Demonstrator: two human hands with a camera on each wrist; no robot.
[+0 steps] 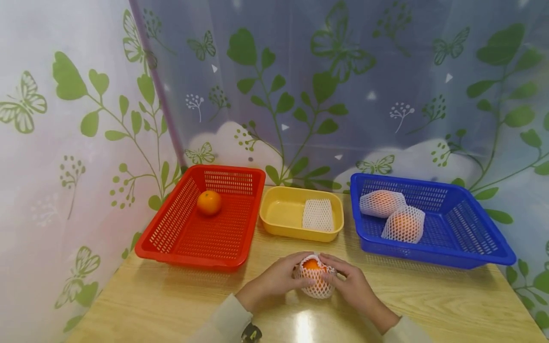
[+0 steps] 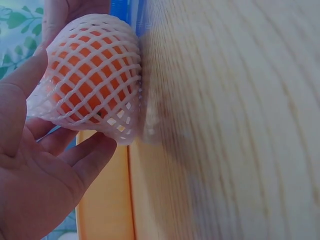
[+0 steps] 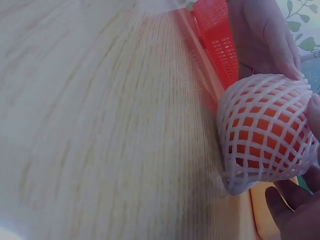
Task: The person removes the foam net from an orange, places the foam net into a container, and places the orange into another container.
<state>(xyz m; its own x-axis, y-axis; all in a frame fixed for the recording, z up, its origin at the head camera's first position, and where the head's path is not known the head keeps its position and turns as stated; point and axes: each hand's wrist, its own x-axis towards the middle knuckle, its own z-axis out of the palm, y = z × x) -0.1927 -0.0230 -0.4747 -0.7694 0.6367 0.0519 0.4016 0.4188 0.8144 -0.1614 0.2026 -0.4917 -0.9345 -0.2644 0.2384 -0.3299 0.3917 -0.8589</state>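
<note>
Low over the table in front of me, an orange sits inside a white foam net sleeve, its top showing through the sleeve's open end. My left hand grips the sleeve from the left, thumb across the near side. From the right, my right hand pinches the sleeve near its upper edge. In the left wrist view, fingers of the left hand lie along the lower edge of the netting. The right wrist view shows the netted fruit close to the tabletop, with the right hand beside it.
A red basket at the left holds one bare orange. Behind my hands, a yellow tray has flat white foam netting in it. The blue basket at the right holds two netted fruits. A patterned curtain hangs behind.
</note>
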